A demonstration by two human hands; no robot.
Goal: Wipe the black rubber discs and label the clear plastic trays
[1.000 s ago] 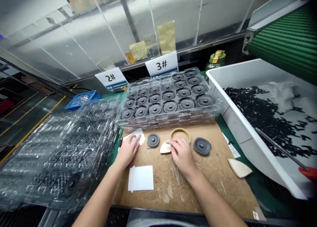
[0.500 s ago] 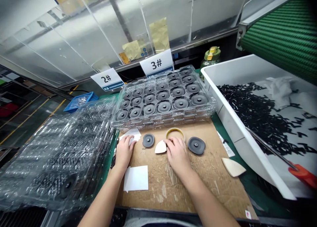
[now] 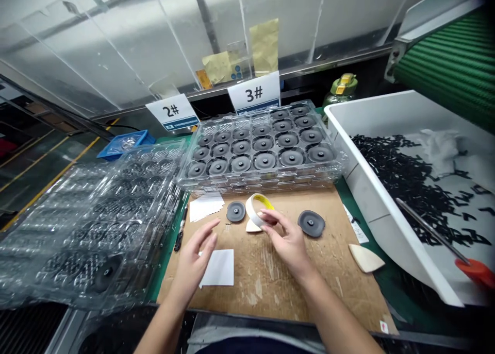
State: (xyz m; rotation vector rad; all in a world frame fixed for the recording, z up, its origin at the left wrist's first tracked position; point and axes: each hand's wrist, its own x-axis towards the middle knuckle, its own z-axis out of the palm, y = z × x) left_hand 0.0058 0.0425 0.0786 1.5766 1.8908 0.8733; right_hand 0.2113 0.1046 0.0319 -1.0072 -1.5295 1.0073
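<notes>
My right hand (image 3: 288,239) pinches a roll of tape (image 3: 253,213), pale outside with a yellow core, and holds it tilted up on edge. Behind the roll, partly covered, lies a cream wedge-shaped piece (image 3: 252,227). My left hand (image 3: 198,256) hovers with thumb and fingers apart and nothing between them. Just under it is a white paper sheet (image 3: 220,268), and farther back lies a small stack of white papers (image 3: 204,207). One dark grey disc (image 3: 235,212) with a centre knob sits left of the tape, another larger one (image 3: 311,223) right of my right hand.
A clear tray (image 3: 263,174) of dark discs stands at the back of the cardboard (image 3: 286,297). More clear trays (image 3: 96,215) are at left. To the right are a white bin (image 3: 390,246) of small black parts, a red-handled tool (image 3: 474,272) and another cream wedge (image 3: 365,258).
My right hand has lifted the tape roll from lying flat to upright on edge. My left hand has come off the paper stack and moved toward me, fingers apart.
</notes>
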